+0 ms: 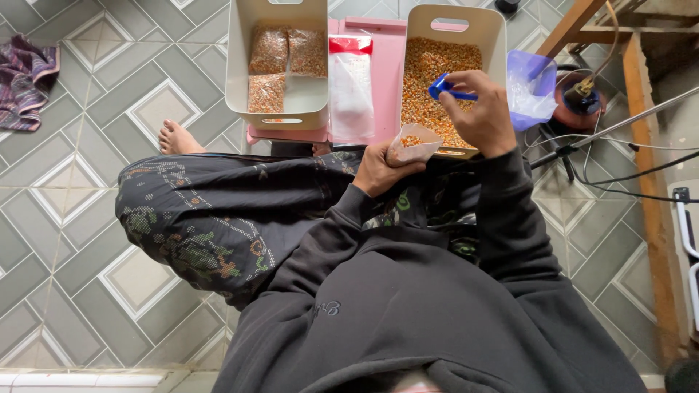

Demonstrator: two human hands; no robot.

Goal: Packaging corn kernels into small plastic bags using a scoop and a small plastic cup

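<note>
View from above, seated on a tiled floor. My right hand pinches a blue scoop between thumb and fingers, held over the cream bin of loose orange and yellow kernels. My left hand grips a small clear bag, its mouth open upward and a few kernels inside, just at the near rim of that bin. A second cream bin to the left holds three filled packets. Between the bins, a stack of empty bags with a red strip lies on a pink tray. A blue plastic sheet sits right of the kernel bin.
</note>
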